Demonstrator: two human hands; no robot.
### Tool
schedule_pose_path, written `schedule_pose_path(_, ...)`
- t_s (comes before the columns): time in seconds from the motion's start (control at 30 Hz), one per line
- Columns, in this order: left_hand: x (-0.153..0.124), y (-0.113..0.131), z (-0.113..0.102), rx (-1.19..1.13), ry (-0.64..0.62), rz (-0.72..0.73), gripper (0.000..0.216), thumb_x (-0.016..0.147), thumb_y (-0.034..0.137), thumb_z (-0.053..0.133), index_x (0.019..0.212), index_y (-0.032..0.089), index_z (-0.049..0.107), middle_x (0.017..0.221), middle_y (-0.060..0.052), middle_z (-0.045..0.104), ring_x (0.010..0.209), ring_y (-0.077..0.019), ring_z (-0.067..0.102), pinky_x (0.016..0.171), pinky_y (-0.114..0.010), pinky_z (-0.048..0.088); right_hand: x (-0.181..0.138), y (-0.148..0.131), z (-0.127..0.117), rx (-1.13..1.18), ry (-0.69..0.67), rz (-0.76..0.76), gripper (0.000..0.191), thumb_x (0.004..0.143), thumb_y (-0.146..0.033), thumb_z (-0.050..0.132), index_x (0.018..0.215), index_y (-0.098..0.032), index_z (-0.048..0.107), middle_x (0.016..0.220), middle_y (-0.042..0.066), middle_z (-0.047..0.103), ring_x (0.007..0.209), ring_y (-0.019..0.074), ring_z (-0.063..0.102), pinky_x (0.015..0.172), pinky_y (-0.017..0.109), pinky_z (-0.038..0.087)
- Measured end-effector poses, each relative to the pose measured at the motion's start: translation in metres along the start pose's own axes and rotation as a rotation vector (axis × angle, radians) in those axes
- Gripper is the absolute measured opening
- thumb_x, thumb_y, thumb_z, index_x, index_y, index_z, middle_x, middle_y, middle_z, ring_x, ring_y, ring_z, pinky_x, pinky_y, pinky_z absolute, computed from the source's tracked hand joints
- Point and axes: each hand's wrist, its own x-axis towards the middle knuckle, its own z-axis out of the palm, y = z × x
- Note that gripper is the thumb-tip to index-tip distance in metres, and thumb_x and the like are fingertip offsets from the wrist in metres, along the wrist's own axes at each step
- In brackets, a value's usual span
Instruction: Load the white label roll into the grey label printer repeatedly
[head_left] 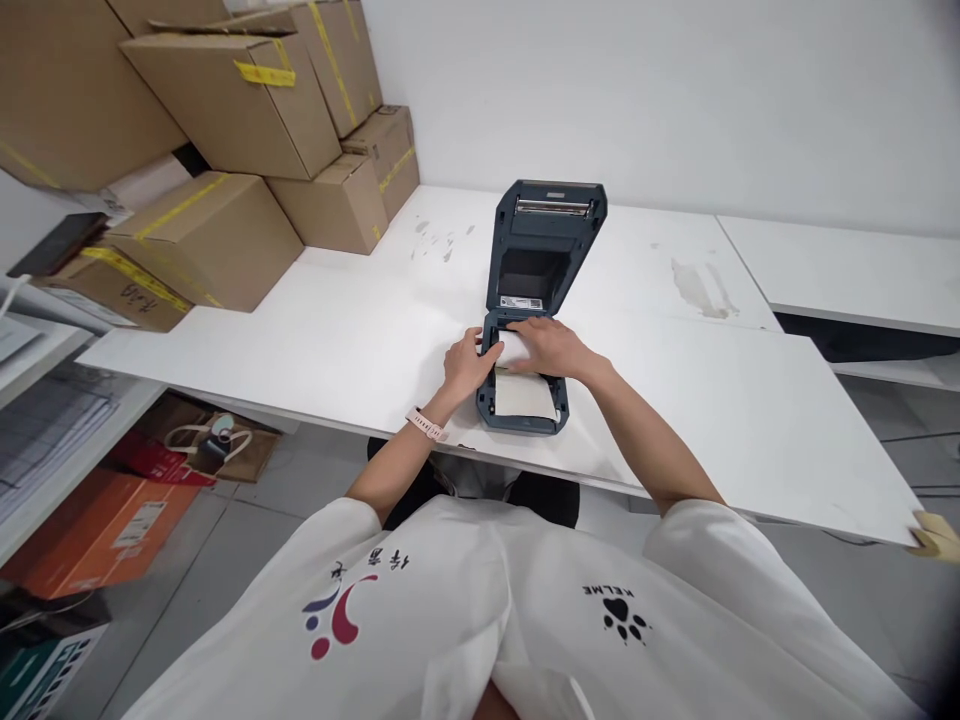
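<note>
White shirt (480, 600) fills the bottom of my view, with both bare arms reaching forward from it. Ahead of me the printer (525, 420) sits near the front edge of the table (337, 330), its dark lid (541, 235) swung up and tilted back. My right hand (547, 347) lies flat and loose on the white paper (525, 393) inside the open base, fingers pointing left. My left hand (465, 365) is curled against the printer's left side, thumb at its rim, clasping it; a pale watch (426, 424) is on that wrist. Cardboard boxes (217, 240) with yellow tape are stacked at the table's far left against the wall (675, 90). Down on the floor to my left is an orange box (97, 530).
</note>
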Motion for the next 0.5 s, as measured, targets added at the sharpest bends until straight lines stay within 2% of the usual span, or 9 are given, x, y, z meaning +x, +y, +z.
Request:
schedule_pose_path(0.07, 0.003, 0.004, 0.000, 0.119, -0.015, 0.020, 0.043, 0.096, 0.046, 0.053, 0.127, 0.017, 0.062, 0.120, -0.015, 0.075, 0.112, -0.0335, 0.070, 0.096, -0.042, 0.049, 0.009, -0.001, 0.004, -0.081, -0.097, 0.032, 0.078, 0.082, -0.048, 0.073, 0.148, -0.015, 0.048, 0.141, 0.020, 0.061, 0.131, 0.0402, 0.055, 0.110, 0.052, 0.040)
schedule_pose_path(0.13, 0.005, 0.008, 0.000, 0.245, -0.031, 0.042, 0.038, 0.099, 0.039, 0.047, 0.123, 0.015, 0.064, 0.114, -0.017, 0.076, 0.110, -0.0351, 0.070, 0.094, -0.043, 0.049, 0.017, -0.003, 0.004, -0.101, -0.121, 0.039, 0.078, 0.081, -0.049, 0.073, 0.146, -0.015, 0.049, 0.138, 0.021, 0.063, 0.128, 0.0405, 0.058, 0.109, 0.053, 0.040)
schedule_pose_path(0.27, 0.002, 0.010, 0.000, 0.359, -0.037, 0.055, 0.041, 0.101, 0.039, 0.042, 0.126, 0.015, 0.063, 0.110, -0.017, 0.076, 0.108, -0.0338, 0.070, 0.091, -0.041, 0.049, 0.023, -0.002, 0.000, -0.067, -0.156, 0.024, 0.076, 0.075, -0.050, 0.076, 0.140, -0.017, 0.054, 0.130, 0.018, 0.069, 0.118, 0.0412, 0.065, 0.097, 0.050, 0.049)
schedule_pose_path(0.37, 0.001, 0.005, 0.001, 0.309, -0.035, 0.064, 0.045, 0.102, 0.045, 0.039, 0.132, 0.018, 0.061, 0.112, -0.015, 0.076, 0.108, -0.0332, 0.070, 0.091, -0.040, 0.049, 0.018, 0.004, -0.010, 0.062, -0.187, -0.009, 0.076, 0.072, -0.052, 0.076, 0.139, -0.022, 0.054, 0.129, 0.013, 0.069, 0.115, 0.0368, 0.066, 0.094, 0.046, 0.051)
schedule_pose_path(0.5, 0.000, 0.000, 0.000, 0.246, -0.042, 0.071, 0.047, 0.102, 0.048, 0.037, 0.133, 0.020, 0.060, 0.112, -0.014, 0.076, 0.107, -0.0339, 0.070, 0.091, -0.041, 0.049, 0.002, 0.019, -0.032, 0.364, -0.166, -0.106, 0.074, 0.067, -0.052, 0.079, 0.132, -0.025, 0.059, 0.130, 0.008, 0.068, 0.113, 0.0315, 0.066, 0.096, 0.044, 0.053)
